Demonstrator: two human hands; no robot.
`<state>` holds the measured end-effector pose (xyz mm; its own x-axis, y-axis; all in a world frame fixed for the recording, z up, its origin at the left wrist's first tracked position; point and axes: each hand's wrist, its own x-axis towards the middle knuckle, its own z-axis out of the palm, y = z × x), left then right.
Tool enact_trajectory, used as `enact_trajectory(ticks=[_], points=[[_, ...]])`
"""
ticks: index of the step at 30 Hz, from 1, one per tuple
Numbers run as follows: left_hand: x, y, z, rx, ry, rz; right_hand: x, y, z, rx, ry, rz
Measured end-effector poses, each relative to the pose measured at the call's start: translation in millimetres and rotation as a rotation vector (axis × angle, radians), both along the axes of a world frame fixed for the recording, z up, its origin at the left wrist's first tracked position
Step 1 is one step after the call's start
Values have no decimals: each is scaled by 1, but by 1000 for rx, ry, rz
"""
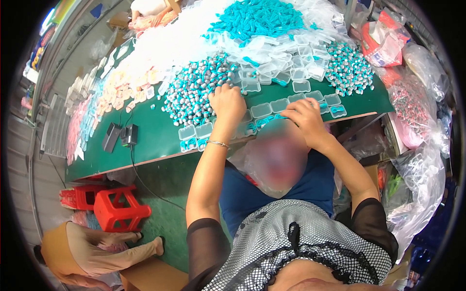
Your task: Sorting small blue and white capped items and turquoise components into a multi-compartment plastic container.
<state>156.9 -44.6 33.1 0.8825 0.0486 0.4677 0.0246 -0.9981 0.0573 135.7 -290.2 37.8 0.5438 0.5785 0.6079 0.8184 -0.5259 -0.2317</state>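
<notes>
L hand [228, 103] at teal/gry pile [191, 87], R hand [307, 117] at clr boxes [280, 105].

Left grip [227, 103] at teal-and-grey pile [195, 88], right grip [305, 119] over clear boxes [262, 110]

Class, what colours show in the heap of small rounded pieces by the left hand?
The heap of pieces is teal and grey, clearest in the head view.

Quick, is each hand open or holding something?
Left hand: curled at the teal-and-grey pieces; can't tell what's held.
Right hand: bent over clear plastic boxes; can't tell either.
</notes>
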Motion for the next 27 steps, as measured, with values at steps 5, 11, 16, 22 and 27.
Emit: enact_trajectory(ticks=[5, 11, 16, 22, 27], points=[[4, 4, -4, 2, -4, -33, 12, -47, 9, 70, 84, -120], [6, 5, -3, -12, -13, -12, 54, -108, 8, 312, 96, -223], [5, 11, 6, -334, -98, -143, 80, -142, -1, 408, 205, -440], [3, 14, 9, -799, -86, -241, 97, -129, -15, 28, 56, -504], [-10, 13, 11, -1125, -39, -351, 114, -114, -18, -347, -88, -719]])
